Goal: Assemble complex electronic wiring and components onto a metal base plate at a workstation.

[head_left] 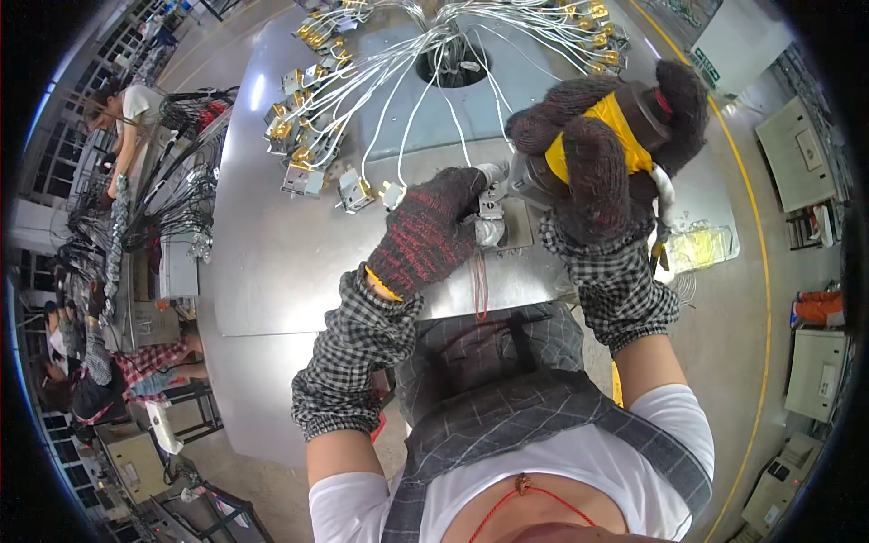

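My left hand point(427, 228), in a dark red-and-black knitted glove with white-wrapped fingertips, is closed on a small metal socket housing point(491, 204) on the steel table. My right hand point(596, 185), gloved in dark knit, grips a dark power tool point(644, 119) wrapped with yellow tape. The tool's blunt grey nose points at the housing from the right. Whether it touches the housing, I cannot tell. Near my left hand lies another socket housing point(355, 192) with brass-coloured parts and a white wire.
White wires point(444, 41) fan out from a round hole point(457, 68) in the steel table point(272, 262) to several brass-and-metal housings point(303, 127). A yellowish clear pack point(701, 246) lies at the right edge. Co-workers point(136, 104) sit at a cable-covered bench on the left.
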`<state>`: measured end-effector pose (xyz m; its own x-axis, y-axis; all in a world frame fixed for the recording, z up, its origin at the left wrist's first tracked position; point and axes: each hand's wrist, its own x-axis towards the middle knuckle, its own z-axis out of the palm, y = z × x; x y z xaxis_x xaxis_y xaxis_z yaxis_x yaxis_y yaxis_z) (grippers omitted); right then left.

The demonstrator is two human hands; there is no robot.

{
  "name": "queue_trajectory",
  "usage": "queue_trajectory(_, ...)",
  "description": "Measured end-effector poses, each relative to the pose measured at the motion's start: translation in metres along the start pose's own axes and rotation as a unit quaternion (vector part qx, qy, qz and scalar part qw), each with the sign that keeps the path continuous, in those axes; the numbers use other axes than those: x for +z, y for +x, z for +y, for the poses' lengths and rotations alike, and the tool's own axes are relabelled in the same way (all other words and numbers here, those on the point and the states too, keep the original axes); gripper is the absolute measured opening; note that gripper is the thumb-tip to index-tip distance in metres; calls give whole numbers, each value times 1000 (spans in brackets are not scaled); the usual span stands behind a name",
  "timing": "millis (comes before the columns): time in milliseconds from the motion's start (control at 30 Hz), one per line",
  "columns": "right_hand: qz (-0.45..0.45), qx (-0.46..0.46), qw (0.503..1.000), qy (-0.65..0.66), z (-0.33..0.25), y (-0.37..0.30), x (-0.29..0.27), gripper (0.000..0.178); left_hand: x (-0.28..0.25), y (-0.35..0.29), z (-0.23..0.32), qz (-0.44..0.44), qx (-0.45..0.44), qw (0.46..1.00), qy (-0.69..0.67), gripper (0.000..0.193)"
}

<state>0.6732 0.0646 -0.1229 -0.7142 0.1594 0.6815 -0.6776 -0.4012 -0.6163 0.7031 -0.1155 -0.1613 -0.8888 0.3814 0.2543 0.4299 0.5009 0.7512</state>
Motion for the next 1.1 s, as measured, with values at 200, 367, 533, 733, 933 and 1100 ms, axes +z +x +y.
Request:
queue_trajectory(200,-19,68,997,-6,7,-8,-6,57,3,-2,-10,0,-11,1000,-11,63)
queue_trajectory(367,-15,99,995,20,12,-8,-3,51,-49,0,0,-66,75,989,106,68)
queue_trajectory(533,14,75,997,7,1,-6,5,45,-44,12,-18,-164,54,835,523,32)
queue_trajectory(733,32,56,998,19,-7,-9,10,44,-40,3,-19,-252,95,771,577,21)
queue_trajectory(933,-19,75,997,19,1,-8,3,51,-57,-5,-3,-184,97,914,348,41)
queue_trajectory(1100,-63,124,990,21,17,-9,-4,56,-33,-20,-21,17,-23,977,-212,66)
